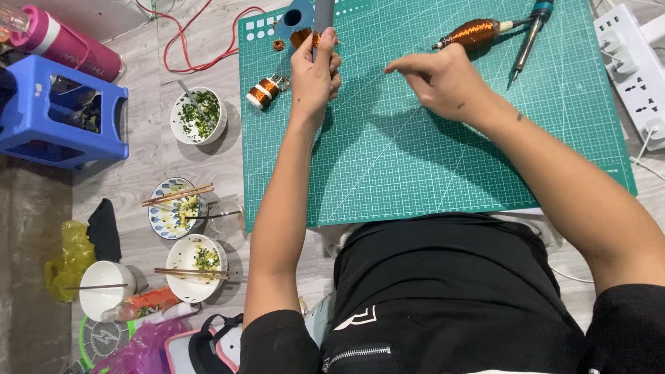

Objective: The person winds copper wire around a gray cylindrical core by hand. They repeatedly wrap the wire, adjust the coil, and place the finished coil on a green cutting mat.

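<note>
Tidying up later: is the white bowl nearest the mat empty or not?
Not empty. The bowl holds chopped greens, and a utensil leans inside it.

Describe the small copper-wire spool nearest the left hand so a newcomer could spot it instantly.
Start at the green cutting mat and go to its upper left area. Just left of the left hand lies the copper-wire spool, tipped on its side. Unlike the long copper-wound spindle farther right, it is short with white ends.

Orange-and-white food packet on the floor beside the bowls, lower left.
</note>
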